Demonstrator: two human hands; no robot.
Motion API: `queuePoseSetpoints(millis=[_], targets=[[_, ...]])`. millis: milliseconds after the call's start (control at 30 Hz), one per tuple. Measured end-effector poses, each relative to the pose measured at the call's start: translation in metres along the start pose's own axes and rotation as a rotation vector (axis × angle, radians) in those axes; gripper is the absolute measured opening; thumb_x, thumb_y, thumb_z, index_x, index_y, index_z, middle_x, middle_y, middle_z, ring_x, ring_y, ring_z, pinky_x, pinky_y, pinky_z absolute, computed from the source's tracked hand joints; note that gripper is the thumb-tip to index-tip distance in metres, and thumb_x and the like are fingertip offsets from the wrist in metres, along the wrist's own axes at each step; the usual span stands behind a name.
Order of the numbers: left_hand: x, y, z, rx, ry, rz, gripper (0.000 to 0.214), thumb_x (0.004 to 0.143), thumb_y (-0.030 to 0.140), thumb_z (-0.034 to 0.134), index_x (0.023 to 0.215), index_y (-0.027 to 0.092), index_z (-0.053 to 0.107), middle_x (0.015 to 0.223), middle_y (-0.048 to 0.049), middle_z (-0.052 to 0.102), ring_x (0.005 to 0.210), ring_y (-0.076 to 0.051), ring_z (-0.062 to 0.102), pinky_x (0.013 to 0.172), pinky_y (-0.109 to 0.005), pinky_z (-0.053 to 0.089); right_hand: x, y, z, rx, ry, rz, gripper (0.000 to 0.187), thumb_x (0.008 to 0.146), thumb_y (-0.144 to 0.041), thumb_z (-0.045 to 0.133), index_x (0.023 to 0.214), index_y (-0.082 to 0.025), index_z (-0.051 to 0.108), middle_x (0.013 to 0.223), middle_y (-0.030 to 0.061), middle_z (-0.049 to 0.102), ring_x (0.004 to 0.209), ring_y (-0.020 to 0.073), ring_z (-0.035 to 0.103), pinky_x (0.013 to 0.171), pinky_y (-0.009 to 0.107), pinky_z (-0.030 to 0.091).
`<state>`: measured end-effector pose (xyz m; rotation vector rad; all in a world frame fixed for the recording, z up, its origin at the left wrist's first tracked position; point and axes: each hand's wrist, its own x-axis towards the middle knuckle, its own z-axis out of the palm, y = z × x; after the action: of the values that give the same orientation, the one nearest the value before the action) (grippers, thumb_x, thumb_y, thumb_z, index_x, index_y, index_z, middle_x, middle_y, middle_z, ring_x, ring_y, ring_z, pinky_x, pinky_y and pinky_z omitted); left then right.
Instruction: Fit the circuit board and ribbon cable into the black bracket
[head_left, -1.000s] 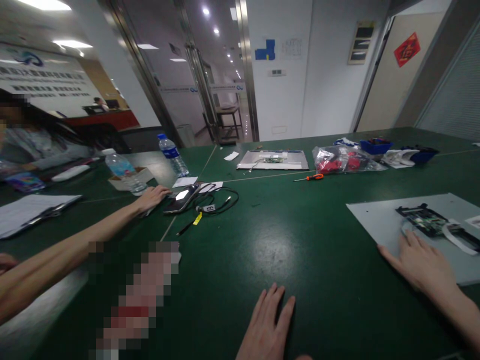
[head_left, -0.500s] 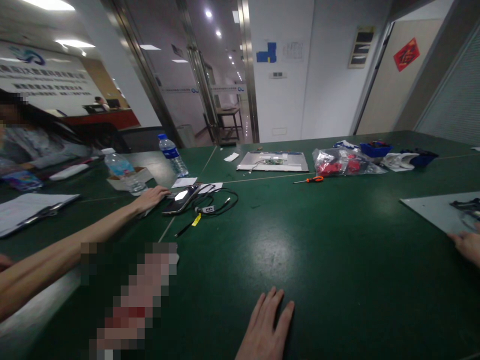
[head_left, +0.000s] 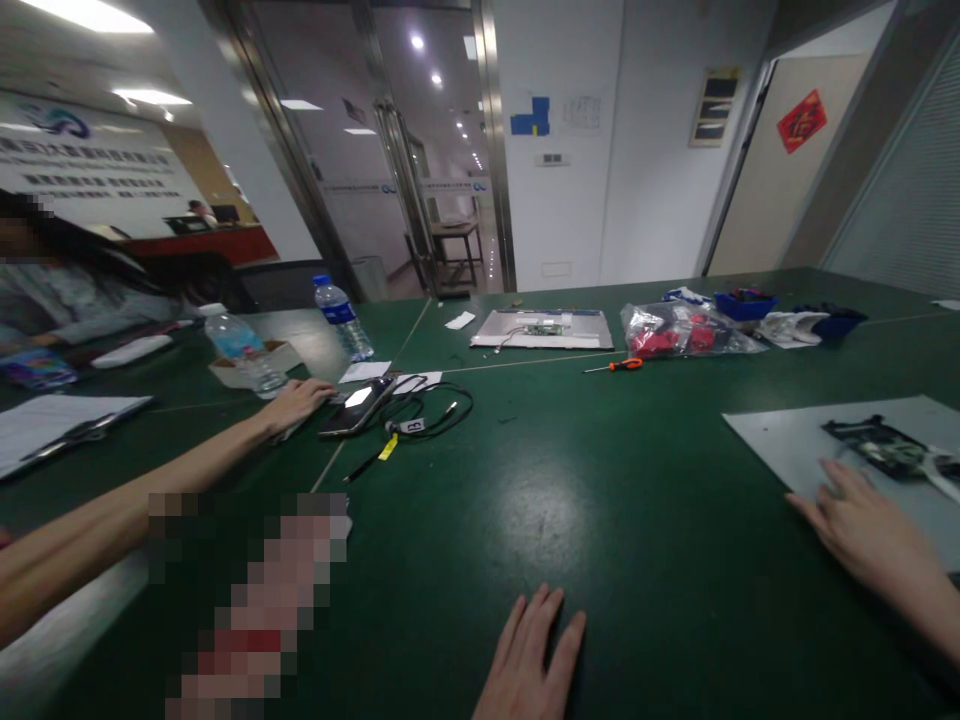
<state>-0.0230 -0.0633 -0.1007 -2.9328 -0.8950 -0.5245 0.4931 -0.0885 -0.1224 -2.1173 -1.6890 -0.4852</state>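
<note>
My left hand [head_left: 529,660] lies flat on the green table [head_left: 540,480] near the front edge, fingers stretched out, holding nothing. My right hand [head_left: 862,530] rests palm down with spread fingers on the near edge of a grey panel [head_left: 787,440] at the right. A dark circuit board [head_left: 877,445] with a white ribbon cable lies on that panel just beyond my fingertips.
A co-worker's arm [head_left: 172,470] reaches in from the left to a phone [head_left: 352,408] beside a coil of black cable [head_left: 435,410]. Two water bottles [head_left: 341,318], a clipboard [head_left: 52,425], an orange screwdriver [head_left: 619,366], a grey panel [head_left: 544,328] and bagged parts [head_left: 682,330] lie further back.
My right hand and the grey panel slid off to the right edge of view, then came back in. My left hand has stayed flat in place.
</note>
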Motion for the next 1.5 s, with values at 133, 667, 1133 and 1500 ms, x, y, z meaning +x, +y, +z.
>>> queuePoseSetpoints(millis=[133, 667, 1133, 1500], targets=[[0.007, 0.002, -0.003, 0.002, 0.067, -0.001, 0.074, 0.093, 0.067, 0.059, 0.15, 0.021, 0.046, 0.139, -0.0129, 0.063, 0.127, -0.034, 0.061, 0.101, -0.05, 0.057, -0.022, -0.118, -0.025, 0.076, -0.151, -0.243, 0.051, 0.103, -0.05, 0.041, 0.101, -0.012, 0.076, 0.15, 0.0239, 0.05, 0.136, 0.0412, 0.05, 0.109, 0.059, 0.045], [-0.015, -0.011, -0.059, 0.189, -0.068, -0.214, 0.078, 0.099, 0.053, 0.053, 0.163, 0.019, 0.024, 0.155, -0.0122, 0.048, 0.132, -0.033, 0.059, 0.098, -0.042, 0.061, -0.062, -0.247, -0.087, 0.559, -0.169, -0.841, 0.038, 0.102, -0.042, 0.061, 0.139, -0.037, 0.06, 0.149, 0.0027, 0.057, 0.127, 0.0235, 0.063, 0.1, 0.034, 0.058], [-0.048, -0.048, -0.056, 0.277, -0.132, -0.427, 0.079, 0.103, 0.054, 0.041, 0.165, 0.021, 0.006, 0.164, -0.0106, 0.032, 0.145, -0.035, 0.043, 0.113, -0.056, 0.047, -0.042, -0.211, -0.105, 0.445, -0.383, -0.753, 0.064, 0.094, -0.035, 0.07, 0.152, -0.021, 0.046, 0.154, 0.0127, 0.051, 0.137, 0.0319, 0.052, 0.108, 0.044, 0.053], [-0.049, -0.05, -0.083, 0.166, -0.123, -0.46, 0.07, 0.103, 0.049, 0.043, 0.164, 0.023, 0.019, 0.161, -0.0105, 0.039, 0.144, -0.033, 0.047, 0.114, -0.052, 0.047, -0.053, -0.194, -0.078, 0.41, -0.454, -0.533, 0.087, 0.096, -0.036, 0.066, 0.165, -0.023, 0.014, 0.16, 0.0135, 0.041, 0.141, 0.0343, 0.049, 0.11, 0.049, 0.051]])
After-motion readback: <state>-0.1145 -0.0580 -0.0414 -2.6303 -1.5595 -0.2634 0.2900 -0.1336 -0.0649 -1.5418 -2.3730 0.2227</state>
